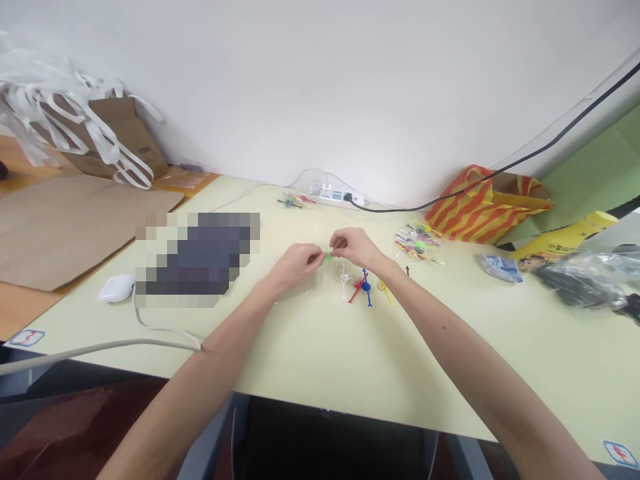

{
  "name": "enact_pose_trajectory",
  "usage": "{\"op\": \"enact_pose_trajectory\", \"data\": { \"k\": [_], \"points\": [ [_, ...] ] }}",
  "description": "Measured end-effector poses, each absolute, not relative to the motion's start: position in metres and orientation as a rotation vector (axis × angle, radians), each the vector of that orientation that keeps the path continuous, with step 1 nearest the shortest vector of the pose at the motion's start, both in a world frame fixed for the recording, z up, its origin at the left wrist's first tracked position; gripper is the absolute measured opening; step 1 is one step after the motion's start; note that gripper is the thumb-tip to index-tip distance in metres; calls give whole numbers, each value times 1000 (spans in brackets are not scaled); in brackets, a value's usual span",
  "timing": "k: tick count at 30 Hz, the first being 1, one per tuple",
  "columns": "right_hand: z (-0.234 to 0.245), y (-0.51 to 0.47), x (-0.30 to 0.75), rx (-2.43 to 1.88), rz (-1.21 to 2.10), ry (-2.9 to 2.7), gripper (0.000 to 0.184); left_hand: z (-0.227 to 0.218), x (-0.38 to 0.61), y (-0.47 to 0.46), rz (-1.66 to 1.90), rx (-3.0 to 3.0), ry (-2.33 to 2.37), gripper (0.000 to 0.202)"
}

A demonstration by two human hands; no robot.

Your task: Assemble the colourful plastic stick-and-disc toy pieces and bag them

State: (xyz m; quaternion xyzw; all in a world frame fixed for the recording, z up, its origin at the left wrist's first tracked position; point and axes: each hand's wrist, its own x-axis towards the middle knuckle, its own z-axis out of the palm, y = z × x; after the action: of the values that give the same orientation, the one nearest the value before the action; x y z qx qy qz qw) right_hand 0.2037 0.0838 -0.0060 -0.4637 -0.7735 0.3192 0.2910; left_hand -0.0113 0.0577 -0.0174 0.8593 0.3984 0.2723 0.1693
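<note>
Over the middle of the table, my left hand [299,265] and my right hand [354,247] meet fingertip to fingertip, both closed in a pinch. Between them is a small green plastic piece [329,256], mostly covered by the fingers. Just below the right hand lie several arrow-shaped plastic spinners: a white one [343,280], a red one [356,291], a blue one [367,287] and a yellow one [385,291] partly behind my right forearm. The tip of a black arrow [407,271] shows beyond that forearm.
Clear bags of coloured spinner parts [419,244] lie to the right, near a striped bag [465,207]. A power strip [336,195] rests by the wall with a black cable. At left are a pixelated dark object [205,257], a white mouse [116,288] and a cable under my left forearm.
</note>
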Motion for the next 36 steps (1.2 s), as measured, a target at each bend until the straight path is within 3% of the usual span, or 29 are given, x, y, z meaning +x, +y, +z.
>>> {"op": "enact_pose_trajectory", "data": {
  "k": [9,20,24,30,36],
  "points": [
    [-3,74,191,-1129,732,-2206,12,-20,-14,58,845,2470,1092,33],
    [-12,65,179,-1098,754,-2007,21,-15,-9,52,842,2506,1043,34],
    [-11,64,173,-1102,826,-1978,19,-17,-7,51,872,2501,1098,32],
    [-6,70,180,-1029,1221,-1862,14,-16,-12,57,902,2494,1252,34],
    [-11,66,177,-1250,1087,-1799,18,-15,-5,50,885,2514,1209,33]
  ]
}}
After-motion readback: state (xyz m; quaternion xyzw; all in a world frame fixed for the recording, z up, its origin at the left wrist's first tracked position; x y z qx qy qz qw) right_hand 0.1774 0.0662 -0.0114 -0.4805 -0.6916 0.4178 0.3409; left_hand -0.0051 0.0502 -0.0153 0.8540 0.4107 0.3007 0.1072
